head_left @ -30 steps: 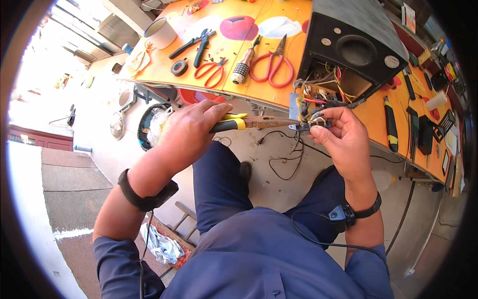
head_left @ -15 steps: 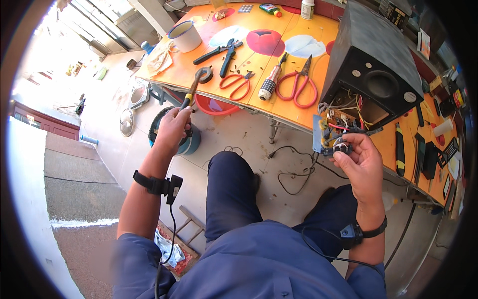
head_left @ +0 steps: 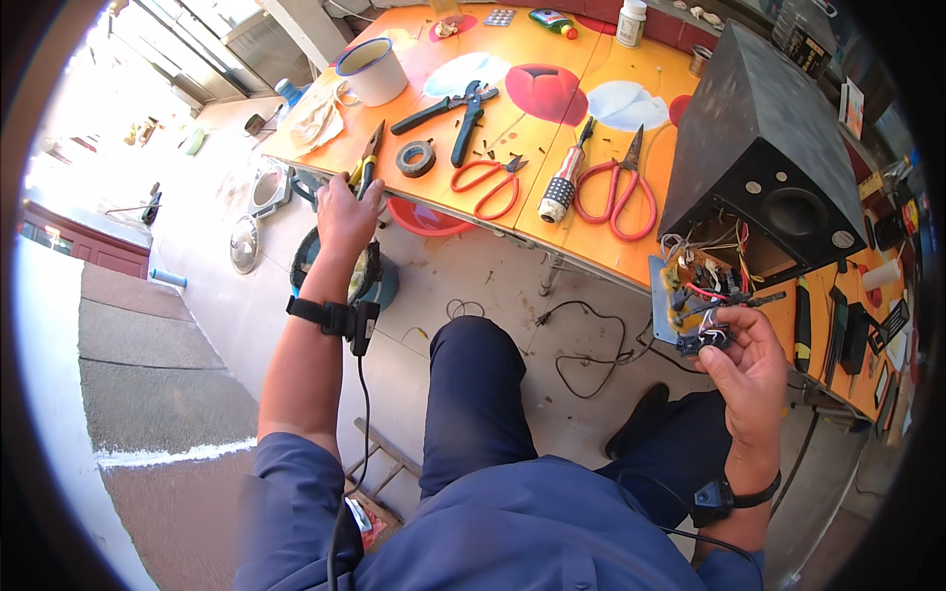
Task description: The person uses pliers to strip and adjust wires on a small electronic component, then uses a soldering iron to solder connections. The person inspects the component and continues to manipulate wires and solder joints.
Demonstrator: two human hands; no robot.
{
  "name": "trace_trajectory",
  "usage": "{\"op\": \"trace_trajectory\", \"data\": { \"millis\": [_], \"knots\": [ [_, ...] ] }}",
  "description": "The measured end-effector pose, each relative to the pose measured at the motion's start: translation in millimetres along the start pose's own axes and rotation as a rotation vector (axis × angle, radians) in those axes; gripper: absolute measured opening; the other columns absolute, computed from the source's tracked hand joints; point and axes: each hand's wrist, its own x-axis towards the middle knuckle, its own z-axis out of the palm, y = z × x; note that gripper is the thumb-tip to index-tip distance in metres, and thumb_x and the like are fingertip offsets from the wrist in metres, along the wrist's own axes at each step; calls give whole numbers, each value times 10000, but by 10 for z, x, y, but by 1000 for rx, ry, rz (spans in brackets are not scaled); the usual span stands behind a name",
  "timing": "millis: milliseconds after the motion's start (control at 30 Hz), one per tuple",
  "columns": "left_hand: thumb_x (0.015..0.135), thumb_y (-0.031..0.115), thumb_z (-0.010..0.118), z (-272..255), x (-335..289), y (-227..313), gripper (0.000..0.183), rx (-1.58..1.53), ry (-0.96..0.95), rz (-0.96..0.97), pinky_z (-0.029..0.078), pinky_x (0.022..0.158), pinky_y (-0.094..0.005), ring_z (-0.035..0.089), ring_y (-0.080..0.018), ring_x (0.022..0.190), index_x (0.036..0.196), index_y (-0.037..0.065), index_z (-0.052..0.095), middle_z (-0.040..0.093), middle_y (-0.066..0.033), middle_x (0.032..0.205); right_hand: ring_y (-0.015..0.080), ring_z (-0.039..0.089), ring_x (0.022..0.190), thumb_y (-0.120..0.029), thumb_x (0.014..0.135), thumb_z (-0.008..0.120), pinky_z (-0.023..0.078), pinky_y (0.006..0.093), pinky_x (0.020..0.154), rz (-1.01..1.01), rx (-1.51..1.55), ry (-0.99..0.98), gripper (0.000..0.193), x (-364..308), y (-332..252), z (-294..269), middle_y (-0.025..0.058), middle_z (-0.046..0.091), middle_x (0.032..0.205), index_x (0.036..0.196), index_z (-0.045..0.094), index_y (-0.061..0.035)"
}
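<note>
At the near left edge of the table, my left hand is closed round the yellow-and-black handles of needle-nose pliers. Their jaws point away from me over the tabletop. Between thumb and fingers, my right hand pinches a small black part wired to a circuit board with a blue-grey panel. That board hangs by its wires at the opening of a black speaker box. A roll of black tape lies beside the pliers.
On the orange table are a wire stripper, red-handled cutters, red-handled scissors, a screwdriver and an enamel mug. A bucket and a power cord are on the floor.
My left hand has moved forward, bringing the pliers to the table edge and turning them so both handles show. My right hand still pinches the black part. The whole view has shifted slightly.
</note>
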Motion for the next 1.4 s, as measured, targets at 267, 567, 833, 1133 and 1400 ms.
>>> {"op": "trace_trajectory", "data": {
  "millis": [267, 567, 833, 1133, 1400],
  "knots": [
    [965, 501, 711, 226, 533, -142, 608, 237, 77, 274, 523, 954, -513, 655, -447, 1121, 1271, -21, 652, 678, -280, 1197, 135, 682, 993, 16, 920, 734, 588, 277, 846, -14, -40, -9, 444, -88, 56, -72, 92, 647, 1201, 1330, 564, 10],
    [1011, 576, 621, 293, 551, -147, 734, 147, 61, 198, 477, 1062, -495, 612, -438, 1262, 1414, -37, 590, 617, -300, 1361, 116, 684, 994, 23, 939, 719, 587, 269, 853, 52, 0, 20, 420, -151, 5, -46, 85, 661, 1218, 1331, 570, 25],
    [1011, 588, 620, 137, 285, -267, 770, 133, 174, 183, 450, 1097, -484, 585, -412, 1291, 1436, -51, 569, 578, -290, 1399, 118, 685, 1018, 23, 938, 721, 593, 262, 835, 24, 48, 11, 425, -197, 46, -61, 96, 659, 1263, 1335, 570, 26],
    [1033, 201, 697, -103, -1174, 654, 375, -570, 129, 304, 527, 898, -294, 664, -149, 1055, 1358, 22, 643, 698, -91, 1275, 106, 689, 994, -3, 967, 701, 589, 246, 784, 0, 43, 9, 406, -220, 84, -62, 78, 675, 1233, 1351, 573, 33],
    [962, 8, 729, -160, -2444, 1835, 223, -1093, -610, 474, 545, 708, -262, 670, -119, 819, 1177, 27, 673, 726, -64, 1007, 75, 667, 918, -38, 987, 697, 557, 227, 752, 34, 13, 33, 391, -236, 68, -75, 46, 698, 1097, 1357, 580, 18]
  ]
}}
